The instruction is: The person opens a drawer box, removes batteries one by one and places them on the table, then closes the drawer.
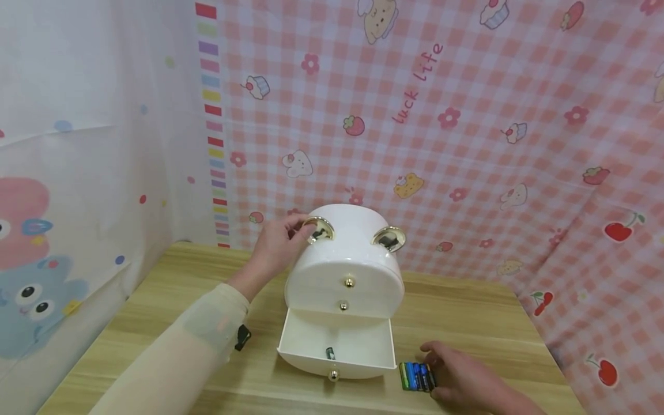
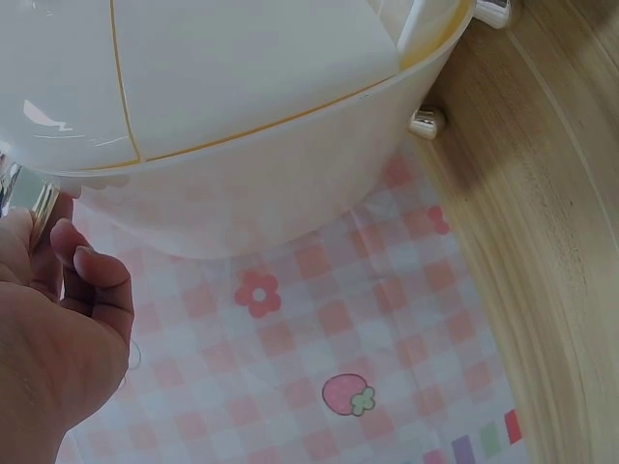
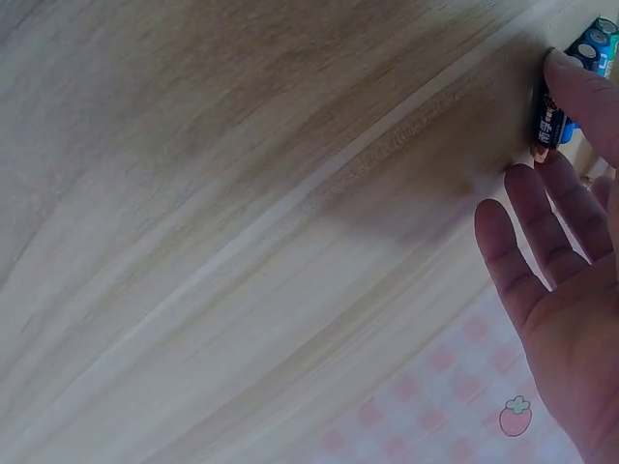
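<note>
A white storage box with gold ears and knobs stands on the table, its bottom drawer pulled out. Inside that drawer lies one dark battery. My left hand pinches the box's left gold ear between thumb and fingers; the left wrist view shows this ear partly hidden by the hand. Right of the drawer, several batteries, green, blue and black, lie side by side. There my right hand pinches the black battery at the row's end, thumb and a finger at its two ends.
The wood-grain table ends at a pink checked cloth behind and to the right. A white printed cloth hangs on the left. The box's right gold ear sticks out from its top. A black strap piece shows by the left sleeve.
</note>
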A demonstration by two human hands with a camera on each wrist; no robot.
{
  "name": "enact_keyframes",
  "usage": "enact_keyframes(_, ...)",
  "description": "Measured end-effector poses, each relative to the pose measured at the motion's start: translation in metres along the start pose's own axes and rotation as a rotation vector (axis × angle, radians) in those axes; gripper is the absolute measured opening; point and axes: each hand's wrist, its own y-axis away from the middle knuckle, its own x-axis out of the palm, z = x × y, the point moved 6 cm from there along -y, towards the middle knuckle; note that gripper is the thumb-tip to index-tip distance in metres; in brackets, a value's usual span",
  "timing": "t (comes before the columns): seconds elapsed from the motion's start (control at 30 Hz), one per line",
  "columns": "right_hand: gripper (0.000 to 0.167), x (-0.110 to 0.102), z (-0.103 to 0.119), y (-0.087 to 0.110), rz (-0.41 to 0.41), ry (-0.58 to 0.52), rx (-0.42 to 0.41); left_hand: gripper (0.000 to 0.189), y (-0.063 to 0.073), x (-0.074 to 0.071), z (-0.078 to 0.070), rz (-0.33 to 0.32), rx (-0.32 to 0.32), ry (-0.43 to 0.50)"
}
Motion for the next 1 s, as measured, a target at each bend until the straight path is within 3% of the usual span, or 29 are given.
enact_keyframes(0.57,0.077,0.000,0.004,0.000,0.000,0.002,-0.029,0.024,-0.001,0.001,0.000,-0.002,0.014,-0.005)
enact_keyframes(0.8,0.082,-0.001,0.002,-0.001,0.037,-0.046,0.014,0.024,-0.002,0.002,0.001,-0.004,0.001,0.001)
enact_keyframes(0.9,0.078,-0.007,0.004,0.000,0.033,-0.064,0.007,0.024,-0.001,0.002,0.001,-0.003,0.001,0.003)
enact_keyframes(1.0,0.064,-0.017,0.010,0.000,0.027,-0.068,-0.021,0.024,-0.001,0.002,0.001,-0.002,0.003,0.008)
